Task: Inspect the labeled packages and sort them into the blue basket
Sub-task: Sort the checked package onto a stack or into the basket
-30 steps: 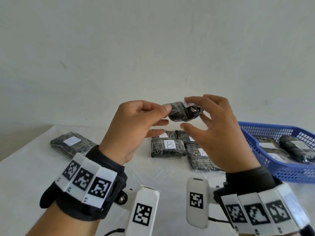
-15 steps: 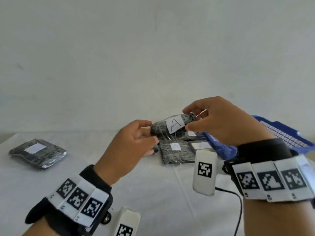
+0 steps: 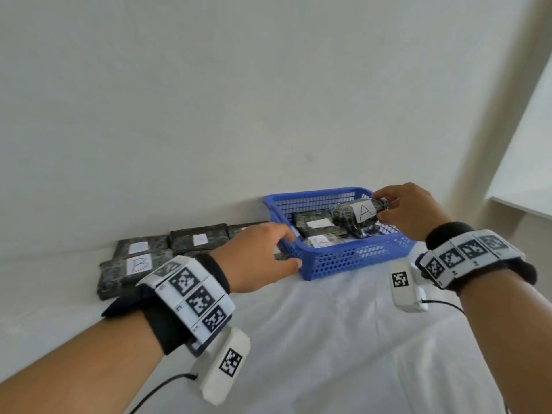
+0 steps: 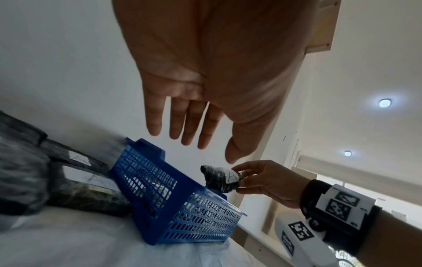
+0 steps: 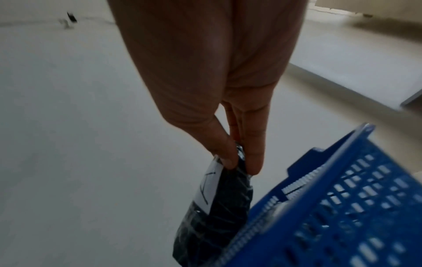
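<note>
Dark plastic-wrapped packages with white paper labels (image 3: 136,265) flat on the white-covered worktop (image 3: 298,339) at left; left hand (image 3: 257,258), fingers straight and empty, near the blue perforated plastic basket (image 3: 343,261); above it, "A"-labelled dark wrapped package (image 3: 355,218) pinched by right hand (image 3: 409,210).

Dark plastic-wrapped package labeled A (image 3: 355,218), tilted over blue basket (image 3: 343,258); two flat packages (image 3: 319,233) inside, one apparently marked B; more labeled packages (image 3: 140,261) flat left of basket.
</note>
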`<action>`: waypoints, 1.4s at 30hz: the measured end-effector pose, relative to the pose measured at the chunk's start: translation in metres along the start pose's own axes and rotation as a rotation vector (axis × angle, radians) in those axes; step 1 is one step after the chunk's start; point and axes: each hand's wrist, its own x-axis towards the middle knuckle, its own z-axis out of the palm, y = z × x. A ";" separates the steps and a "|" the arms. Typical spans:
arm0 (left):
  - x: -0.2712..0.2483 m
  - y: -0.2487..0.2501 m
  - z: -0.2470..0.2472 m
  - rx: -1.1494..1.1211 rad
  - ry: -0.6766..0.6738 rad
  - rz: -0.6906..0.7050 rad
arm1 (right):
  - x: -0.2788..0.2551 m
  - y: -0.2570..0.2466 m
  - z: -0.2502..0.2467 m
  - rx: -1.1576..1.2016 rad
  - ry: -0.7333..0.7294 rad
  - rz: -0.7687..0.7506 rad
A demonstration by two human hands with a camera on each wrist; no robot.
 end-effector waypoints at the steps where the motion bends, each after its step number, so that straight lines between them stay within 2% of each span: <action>1: 0.014 0.005 0.004 0.017 0.002 0.023 | 0.006 0.009 0.000 -0.046 0.001 0.011; 7: 0.074 0.012 0.023 0.201 -0.105 -0.011 | 0.031 0.034 0.005 -0.342 -0.130 0.042; 13: 0.091 -0.001 0.040 0.258 -0.123 -0.030 | 0.044 0.037 0.009 -0.575 -0.208 0.070; 17: 0.095 -0.005 0.044 0.247 -0.143 -0.037 | 0.053 0.037 0.018 -0.589 -0.289 0.103; 22: 0.094 -0.004 0.047 0.231 -0.142 -0.046 | 0.047 0.022 0.038 -0.548 -0.379 0.072; 25: 0.092 -0.003 0.048 0.193 -0.155 -0.052 | 0.039 0.012 0.041 -0.578 -0.373 0.105; 27: 0.089 -0.002 0.045 0.130 -0.096 -0.034 | 0.035 -0.003 0.042 -0.524 -0.329 0.104; 32: 0.065 -0.024 0.010 0.053 0.232 -0.095 | 0.009 -0.095 0.068 -0.300 -0.259 -0.065; 36: 0.013 -0.072 -0.039 0.063 0.303 -0.305 | -0.031 -0.195 0.097 -0.194 -0.335 -0.218; 42: -0.118 -0.148 -0.117 0.102 0.459 -0.561 | -0.100 -0.336 0.153 0.051 -0.438 -0.384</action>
